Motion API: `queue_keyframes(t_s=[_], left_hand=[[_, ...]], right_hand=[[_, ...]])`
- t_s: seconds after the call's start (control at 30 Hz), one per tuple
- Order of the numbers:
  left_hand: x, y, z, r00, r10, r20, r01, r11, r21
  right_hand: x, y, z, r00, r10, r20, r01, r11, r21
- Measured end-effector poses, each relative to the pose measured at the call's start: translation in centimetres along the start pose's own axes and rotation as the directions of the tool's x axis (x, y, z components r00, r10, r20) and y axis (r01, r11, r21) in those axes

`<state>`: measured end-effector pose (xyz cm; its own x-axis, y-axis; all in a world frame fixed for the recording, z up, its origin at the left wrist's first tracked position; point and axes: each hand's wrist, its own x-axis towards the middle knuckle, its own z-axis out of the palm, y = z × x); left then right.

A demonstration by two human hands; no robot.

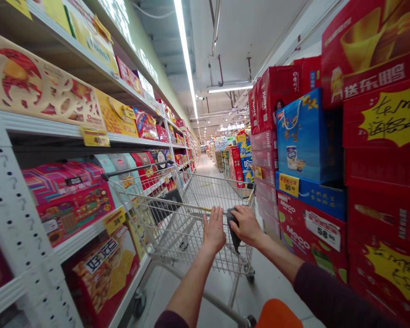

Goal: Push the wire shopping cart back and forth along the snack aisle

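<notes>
A wire shopping cart [198,243] stands at an angle across the aisle in front of me, its basket bare in the part I can see. On its near top rim rests my left hand [214,233], fingers stretched out rather flat. Just to the right, my right hand [248,224] curls over the dark grey plastic corner piece [233,225] of the cart. The cart's dark handle bar [136,169] lies toward the shelves on the left. A black panel [166,205] hangs on the basket's far side.
White shelving [20,228] with boxed gifts runs along the left, close to the cart. Stacked red cartons [379,205] and a blue gift bag [300,136] line the right. Something orange [278,314] shows at the bottom edge. The tiled aisle [205,166] stretches ahead.
</notes>
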<state>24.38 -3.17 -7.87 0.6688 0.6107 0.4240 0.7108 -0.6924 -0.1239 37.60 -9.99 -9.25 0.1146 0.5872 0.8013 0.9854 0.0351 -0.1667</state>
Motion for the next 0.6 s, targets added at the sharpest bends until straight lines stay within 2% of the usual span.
queue_keyframes(t_s=[0.13, 0.2, 0.3, 0.37, 0.43, 0.5, 0.6], left_hand=[[-0.1, -0.3, -0.6, 0.999, -0.003, 0.038, 0.003, 1.0, -0.001], [-0.2, -0.3, -0.7, 0.999, -0.005, 0.04, 0.006, 1.0, -0.008], [-0.3, -0.3, -0.5, 1.0, -0.015, 0.02, 0.016, 0.999, -0.031], [-0.2, -0.3, -0.5, 1.0, -0.019, 0.015, 0.019, 0.999, -0.039], [-0.2, -0.3, -0.5, 1.0, -0.014, 0.025, 0.015, 0.999, -0.035], [-0.2, -0.3, -0.6, 0.999, -0.008, 0.038, 0.01, 1.0, -0.029], [-0.1, -0.2, -0.9, 0.999, -0.017, 0.047, 0.018, 1.0, -0.024]], right_hand=[[0.8, -0.1, -0.2, 0.999, -0.026, 0.037, 0.024, 0.998, 0.063], [1.2, 0.4, -1.0, 1.0, -0.017, -0.003, 0.017, 0.99, 0.142], [2.0, 0.8, -2.5, 0.995, 0.09, -0.053, -0.076, 0.973, 0.219], [2.8, 0.5, -2.9, 0.98, 0.199, 0.009, -0.198, 0.967, 0.159], [3.6, 0.0, -2.8, 0.962, 0.267, 0.048, -0.269, 0.963, 0.026], [3.9, -0.5, -2.2, 0.972, 0.237, 0.008, -0.235, 0.968, -0.083], [3.1, -1.0, -0.9, 0.995, 0.093, -0.049, -0.099, 0.984, -0.151]])
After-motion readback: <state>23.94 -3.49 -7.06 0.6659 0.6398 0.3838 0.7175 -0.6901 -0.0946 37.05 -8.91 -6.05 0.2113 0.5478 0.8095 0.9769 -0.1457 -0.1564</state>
